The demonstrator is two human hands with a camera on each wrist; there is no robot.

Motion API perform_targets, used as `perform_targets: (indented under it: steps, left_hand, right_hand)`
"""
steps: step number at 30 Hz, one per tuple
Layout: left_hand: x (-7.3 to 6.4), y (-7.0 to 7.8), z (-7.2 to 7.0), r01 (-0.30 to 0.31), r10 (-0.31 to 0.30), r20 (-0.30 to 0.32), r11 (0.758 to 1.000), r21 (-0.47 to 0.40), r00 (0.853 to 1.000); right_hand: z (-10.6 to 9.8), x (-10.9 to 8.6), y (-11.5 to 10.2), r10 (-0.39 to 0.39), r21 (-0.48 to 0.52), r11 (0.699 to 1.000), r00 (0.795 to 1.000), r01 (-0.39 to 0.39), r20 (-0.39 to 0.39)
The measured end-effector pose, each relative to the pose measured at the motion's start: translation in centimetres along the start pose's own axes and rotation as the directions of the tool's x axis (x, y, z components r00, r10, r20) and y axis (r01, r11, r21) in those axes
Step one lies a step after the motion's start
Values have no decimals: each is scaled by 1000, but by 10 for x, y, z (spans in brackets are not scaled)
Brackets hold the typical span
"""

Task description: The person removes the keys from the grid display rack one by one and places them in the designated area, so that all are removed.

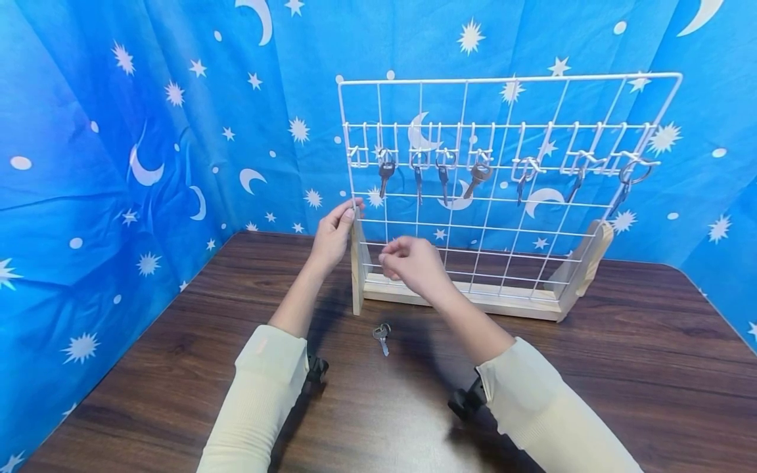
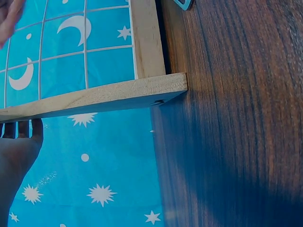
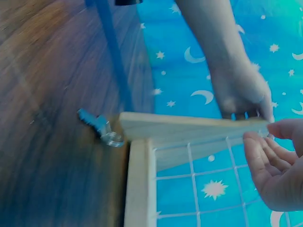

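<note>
A white wire grid rack on a wooden base (image 1: 473, 302) stands upright on the table. My left hand (image 1: 332, 240) grips the top of its left wooden side post (image 1: 357, 276), fingers behind the post in the left wrist view. My right hand (image 1: 416, 263) is in front of the grid's lower left part, its fingers loosely bent and the thumb near the index finger. Nothing shows between them in the right wrist view. A silver key (image 1: 382, 338) with a ring lies on the table before the rack. Several keys, among them a brownish key (image 1: 478, 177), hang by rings from the hooks.
The dark wood-grain table (image 1: 378, 420) carries the rack near its back edge. A blue cloth (image 1: 195, 151) with white moons and stars hangs behind and to the left. A dark device (image 1: 467, 399) is strapped at the right wrist, another (image 1: 317, 369) at the left.
</note>
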State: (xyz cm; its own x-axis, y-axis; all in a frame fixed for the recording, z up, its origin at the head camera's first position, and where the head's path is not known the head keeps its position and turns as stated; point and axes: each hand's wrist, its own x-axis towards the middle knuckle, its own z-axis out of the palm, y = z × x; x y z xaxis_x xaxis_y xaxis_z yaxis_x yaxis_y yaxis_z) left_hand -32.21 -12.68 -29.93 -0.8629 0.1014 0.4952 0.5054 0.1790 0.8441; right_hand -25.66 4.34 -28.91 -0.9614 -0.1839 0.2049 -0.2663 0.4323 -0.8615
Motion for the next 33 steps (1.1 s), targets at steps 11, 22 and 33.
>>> perform_targets:
  steps: [11, 22, 33]
  left_hand:
    - [-9, 27, 0, 24, -24, 20, 1000, -11, 1000]
    - [-5, 16, 0, 19, -19, 13, 999, -44, 1000]
    - [1, -1, 0, 0, 0, -6, 1000, -29, 1000]
  right_hand:
    - [1, 9, -34, -135, 128, 975, 943, 181, -306]
    - [1, 17, -52, -99, 245, 951, 937, 188, -334]
    - [1, 21, -62, -85, 300, 929, 912, 218, -401]
